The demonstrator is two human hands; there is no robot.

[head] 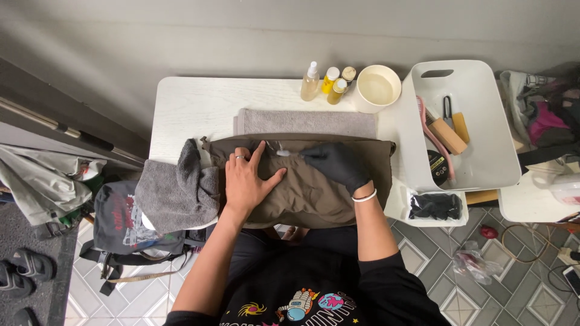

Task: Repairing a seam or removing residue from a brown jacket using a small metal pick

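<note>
Two hands work on a soft brown cloth bag on the white bench.

The left hand (246, 181), bare with a ring, lies flat with fingers spread, pressing the brown bag (302, 187) down. Just beside it, the right hand (338, 164) in a black glove pinches a small clear thing (284, 153) at the bag's top edge; I cannot tell what it is. The bag looks soft, floppy and light, so I think it is best held flat or gripped by its edge. Left of the bare hand is a crumpled grey towel (178, 193). Beyond the hands stand small bottles (329, 81) and a cream bowl (377, 87), which looks empty. Right of the gloved hand, a white tub (483, 121) holds brushes and a round tin, and a little tray (435, 206) holds something black.
</note>
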